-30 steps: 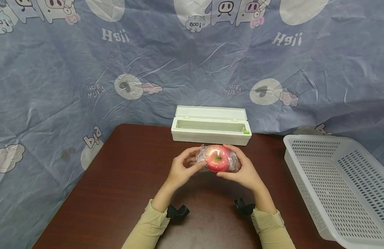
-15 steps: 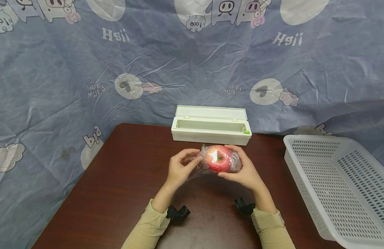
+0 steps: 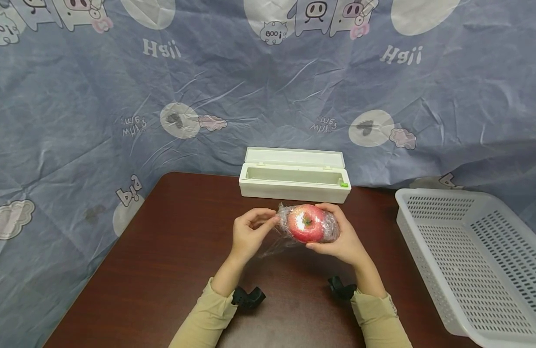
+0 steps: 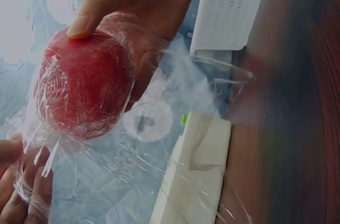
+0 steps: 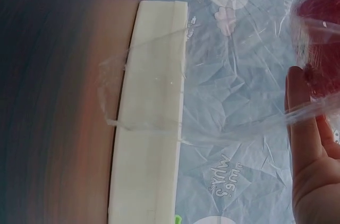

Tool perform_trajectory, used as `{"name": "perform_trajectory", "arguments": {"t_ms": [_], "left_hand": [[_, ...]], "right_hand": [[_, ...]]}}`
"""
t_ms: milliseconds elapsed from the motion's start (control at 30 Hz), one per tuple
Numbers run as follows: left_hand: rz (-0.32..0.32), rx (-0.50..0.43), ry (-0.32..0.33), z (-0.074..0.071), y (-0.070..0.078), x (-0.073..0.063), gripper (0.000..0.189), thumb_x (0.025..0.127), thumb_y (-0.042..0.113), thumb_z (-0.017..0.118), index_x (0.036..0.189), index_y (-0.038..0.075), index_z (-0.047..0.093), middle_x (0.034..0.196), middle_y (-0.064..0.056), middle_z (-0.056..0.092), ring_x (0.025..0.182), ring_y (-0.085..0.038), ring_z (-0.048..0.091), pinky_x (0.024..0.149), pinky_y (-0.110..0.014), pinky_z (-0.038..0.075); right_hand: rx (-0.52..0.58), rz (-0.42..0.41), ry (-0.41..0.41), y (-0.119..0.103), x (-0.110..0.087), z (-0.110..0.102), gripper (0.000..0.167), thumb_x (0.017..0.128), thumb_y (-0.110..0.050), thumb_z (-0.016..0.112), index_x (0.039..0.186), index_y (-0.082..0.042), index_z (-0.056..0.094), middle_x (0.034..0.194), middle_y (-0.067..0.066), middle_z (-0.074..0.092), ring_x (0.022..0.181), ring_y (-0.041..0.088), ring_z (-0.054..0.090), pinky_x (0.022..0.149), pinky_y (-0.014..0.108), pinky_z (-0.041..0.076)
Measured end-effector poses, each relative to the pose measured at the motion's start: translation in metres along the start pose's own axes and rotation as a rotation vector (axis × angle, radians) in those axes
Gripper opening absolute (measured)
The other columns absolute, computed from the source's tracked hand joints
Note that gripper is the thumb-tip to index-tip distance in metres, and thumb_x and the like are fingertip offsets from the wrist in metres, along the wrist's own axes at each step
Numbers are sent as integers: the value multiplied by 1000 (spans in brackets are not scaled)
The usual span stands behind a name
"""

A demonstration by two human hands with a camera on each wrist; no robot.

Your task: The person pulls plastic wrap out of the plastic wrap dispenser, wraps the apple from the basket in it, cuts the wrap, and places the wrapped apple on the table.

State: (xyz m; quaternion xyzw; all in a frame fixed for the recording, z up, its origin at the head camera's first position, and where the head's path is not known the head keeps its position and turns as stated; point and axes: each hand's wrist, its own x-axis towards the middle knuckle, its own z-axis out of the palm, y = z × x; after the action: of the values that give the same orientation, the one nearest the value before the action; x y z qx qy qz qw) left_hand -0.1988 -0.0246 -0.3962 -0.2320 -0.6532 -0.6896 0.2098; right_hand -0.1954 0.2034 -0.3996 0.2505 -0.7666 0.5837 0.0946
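Observation:
A red apple [image 3: 306, 224] is wrapped in clear plastic wrap [image 3: 330, 228] and held up over the table. My right hand [image 3: 345, 241] grips it from the right side, thumb below and fingers above in the head view. The left wrist view shows that thumb pressing on the wrapped apple [image 4: 87, 83]. Left of the apple, my left hand [image 3: 247, 235] pinches the edge of the wrap between thumb and fingertips. A loose, see-through flap of wrap [image 5: 154, 127] hangs below the apple, crossing in front of the box in the right wrist view.
Behind the hands, a long white box [image 3: 294, 191] stands with its lid up and a green piece at its right end. A white perforated basket [image 3: 428, 270] occupies the right side of the dark brown table [image 3: 163, 270]. A printed blue curtain [image 3: 250, 87] hangs behind.
My left hand has moved left off the apple's side, drawing the wrap outward. The apple, in my right hand, has shifted slightly right, and a loose flap now shows below it.

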Motion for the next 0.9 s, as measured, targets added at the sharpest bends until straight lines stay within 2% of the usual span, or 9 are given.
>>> {"name": "perform_trajectory", "arguments": {"t_ms": [133, 233, 300, 433, 567, 633, 700, 833, 900], "left_hand": [[2, -21, 32, 0, 1, 0, 15, 76, -15, 68, 89, -19, 62, 81, -29, 65, 72, -14, 67, 63, -27, 54], [9, -31, 59, 1, 0, 0, 15, 75, -16, 69, 88, -19, 62, 80, -30, 65, 71, -10, 65, 61, -22, 53], [20, -31, 73, 1, -2, -1, 16, 75, -16, 69, 90, -17, 63, 82, -29, 65, 73, -14, 66, 62, -24, 53], [59, -15, 85, 1, -11, -2, 21, 77, -11, 70, 97, -10, 66, 95, -24, 67, 86, -28, 66, 75, -34, 54], [130, 20, 83, 2, -12, -3, 25, 81, -3, 70, 106, -4, 66, 108, -16, 66, 101, -29, 62, 88, -38, 49], [165, 27, 79, 3, -8, -3, 26, 83, -3, 68, 109, -4, 65, 111, -15, 65, 104, -28, 61, 90, -38, 48], [182, 28, 78, 4, 6, -3, 26, 83, -7, 66, 109, -7, 64, 111, -18, 65, 105, -30, 60, 91, -39, 47], [178, 30, 50, 7, 32, -5, 29, 80, -15, 63, 109, -14, 60, 110, -27, 62, 105, -35, 59, 90, -46, 46], [168, 49, 23, 8, 38, -5, 30, 80, -16, 63, 110, -16, 59, 111, -28, 61, 106, -37, 58, 89, -49, 45]], "right_hand": [[15, -4, 5, 1, 0, 0, 86, 54, 13, 84, 127, 1, 41, 119, 1, 49, 104, 14, 51, 82, 24, 49], [22, -4, 4, 2, 0, 0, 86, 54, 13, 84, 127, 1, 41, 119, 1, 49, 104, 14, 51, 82, 24, 49], [22, -5, 5, 2, 0, 0, 85, 54, 13, 84, 127, 1, 41, 119, 1, 49, 104, 14, 51, 82, 24, 49], [7, -7, 11, 2, 0, 0, 85, 55, 12, 84, 127, 1, 41, 118, 0, 50, 104, 13, 51, 82, 24, 48], [6, -4, 6, 1, 1, 1, 85, 55, 12, 84, 127, 1, 41, 119, 2, 49, 104, 14, 51, 82, 24, 48], [13, -6, -4, 1, 1, 1, 85, 55, 12, 84, 128, 1, 41, 119, 3, 49, 104, 14, 52, 83, 25, 49], [16, -4, -16, 1, 2, 3, 85, 56, 11, 84, 128, 0, 41, 120, 4, 49, 104, 15, 52, 83, 25, 49], [20, -6, -39, 0, 2, 5, 84, 57, 11, 84, 128, 0, 41, 121, 6, 49, 105, 16, 51, 84, 27, 49], [19, -6, -46, -1, 2, 6, 84, 57, 11, 84, 128, 0, 41, 121, 6, 49, 105, 16, 52, 84, 27, 49]]}}
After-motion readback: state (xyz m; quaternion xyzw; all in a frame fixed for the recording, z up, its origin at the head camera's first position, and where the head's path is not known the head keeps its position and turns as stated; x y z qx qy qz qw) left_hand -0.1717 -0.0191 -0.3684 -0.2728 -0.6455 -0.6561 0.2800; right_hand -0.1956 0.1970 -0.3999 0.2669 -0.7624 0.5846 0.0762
